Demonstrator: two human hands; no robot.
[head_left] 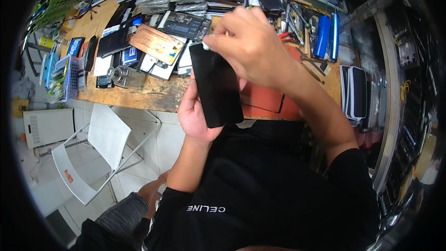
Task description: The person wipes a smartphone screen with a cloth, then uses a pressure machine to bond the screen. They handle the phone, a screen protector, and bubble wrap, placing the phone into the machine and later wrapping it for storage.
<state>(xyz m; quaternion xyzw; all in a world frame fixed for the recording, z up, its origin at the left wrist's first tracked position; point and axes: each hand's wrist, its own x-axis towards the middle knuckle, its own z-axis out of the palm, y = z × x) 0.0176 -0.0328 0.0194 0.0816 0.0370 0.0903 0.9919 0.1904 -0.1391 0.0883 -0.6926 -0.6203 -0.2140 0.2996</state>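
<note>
A smartphone point(216, 86) with a dark, glossy screen rests in my left hand point(200, 124). My fingers and thumb close around its sides from below, at the bench's front edge. Over the phone's upper end, my right hand point(253, 44) is closed with its fingertips pinched together. Between them shows a small white tip point(206, 46), right at the phone's top edge; its kind is too small to tell. Under and beside the phone lies a red-orange mat point(265, 100) on the wooden bench point(153, 94), partly hidden by my right forearm.
Left of the phone lie a copper-coloured plate point(155, 43), an opened device point(181, 24) and a glass jar point(127, 76). Blue cylinders point(321, 37) and hand tools stand at the right. A white folding chair point(109, 135) is at the left, near another person's leg point(148, 193).
</note>
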